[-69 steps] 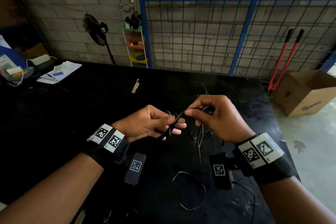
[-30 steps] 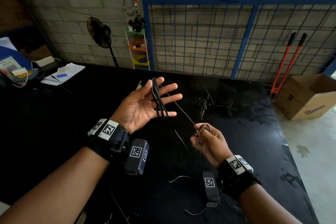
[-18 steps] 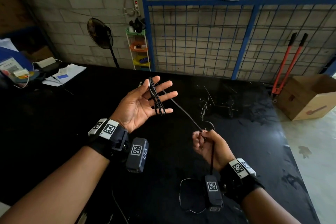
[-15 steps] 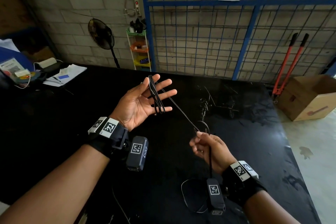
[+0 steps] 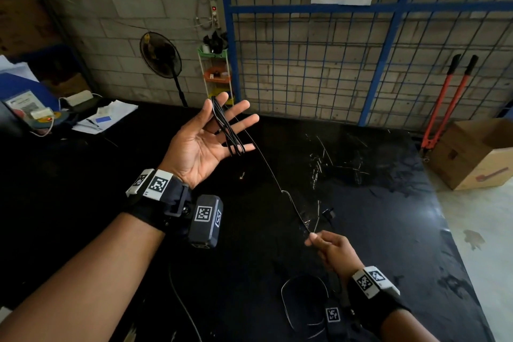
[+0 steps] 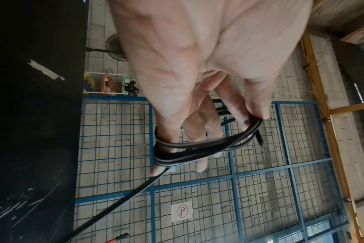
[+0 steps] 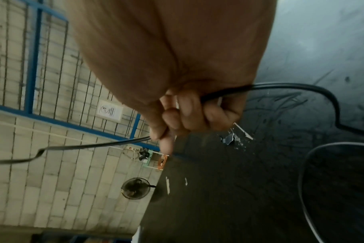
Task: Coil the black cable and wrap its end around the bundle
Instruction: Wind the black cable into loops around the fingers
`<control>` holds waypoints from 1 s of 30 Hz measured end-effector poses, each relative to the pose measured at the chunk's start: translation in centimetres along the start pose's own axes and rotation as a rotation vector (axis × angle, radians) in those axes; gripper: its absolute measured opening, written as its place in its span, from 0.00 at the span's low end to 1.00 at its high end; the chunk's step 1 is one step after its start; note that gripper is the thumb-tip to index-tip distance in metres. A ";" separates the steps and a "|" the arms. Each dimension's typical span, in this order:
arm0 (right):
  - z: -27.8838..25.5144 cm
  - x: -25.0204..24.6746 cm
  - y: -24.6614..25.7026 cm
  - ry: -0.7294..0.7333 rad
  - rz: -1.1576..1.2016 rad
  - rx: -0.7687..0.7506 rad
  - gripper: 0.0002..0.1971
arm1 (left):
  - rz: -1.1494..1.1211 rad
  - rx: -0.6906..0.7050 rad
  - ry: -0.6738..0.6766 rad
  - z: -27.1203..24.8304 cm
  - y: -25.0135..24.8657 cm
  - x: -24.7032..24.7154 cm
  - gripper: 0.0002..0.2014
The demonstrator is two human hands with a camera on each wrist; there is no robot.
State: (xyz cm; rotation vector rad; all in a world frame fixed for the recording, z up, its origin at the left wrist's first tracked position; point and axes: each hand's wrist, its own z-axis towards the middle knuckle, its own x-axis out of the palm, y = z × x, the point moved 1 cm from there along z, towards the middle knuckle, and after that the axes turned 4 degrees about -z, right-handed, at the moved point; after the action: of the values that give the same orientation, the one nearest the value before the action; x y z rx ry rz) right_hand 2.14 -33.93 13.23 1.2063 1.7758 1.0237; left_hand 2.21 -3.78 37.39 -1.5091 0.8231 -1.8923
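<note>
Head view: a person stands at a black table (image 5: 388, 216); places below are given relative to that table.
Left hand (image 5: 205, 141): raised above the table's far side, palm up, fingers straight and spread; not curled round anything.
Black cable (image 5: 227, 130): several loops wound round the spread left fingers, seen in the left wrist view as a flat band of turns (image 6: 197, 146) crossing the fingers (image 6: 166, 131).
Free run: one strand leaves the loops and slopes down, nearly taut with a small kink, over the middle of the table to the right hand.
Right hand (image 5: 333, 253): low over the table's near side; fingers curled, thumb and forefinger pinching the strand. The right wrist view shows the cable (image 7: 94, 146) passing through the closed fist (image 7: 189, 115) and out the other side.
Slack: beyond the right hand the remainder lies in a loose loop (image 5: 302, 302) on the table's near edge.
Done, by judgement: the coil is started, a few turns on.
Left to do: wind in the taut strand and the slack, slip the bundle off the fingers, and wrap the end around it; the wrap is not begun.
Cable end: cannot tell where it lies.
</note>
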 end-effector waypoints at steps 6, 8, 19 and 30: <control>1.6 1.0 -0.2 -0.036 -0.235 -0.018 0.11 | 0.059 -0.047 0.051 0.1 0.3 1.1 0.17; 1.6 1.2 0.8 -0.060 -0.306 -0.059 0.09 | 0.093 -0.070 0.069 0.0 0.6 1.5 0.19; -1.7 4.3 14.4 0.194 -0.098 -0.606 0.35 | 0.158 -0.187 0.118 -0.7 2.6 2.3 0.21; 0.1 4.1 12.1 0.348 0.724 -0.329 0.15 | -0.082 -0.242 0.226 -2.3 1.5 0.7 0.16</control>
State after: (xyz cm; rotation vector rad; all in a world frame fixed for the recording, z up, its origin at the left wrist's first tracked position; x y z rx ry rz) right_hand 5.39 -27.19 23.57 1.5558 1.3250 1.9549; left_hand -0.07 -5.01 36.26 -1.5052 1.1425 -2.1134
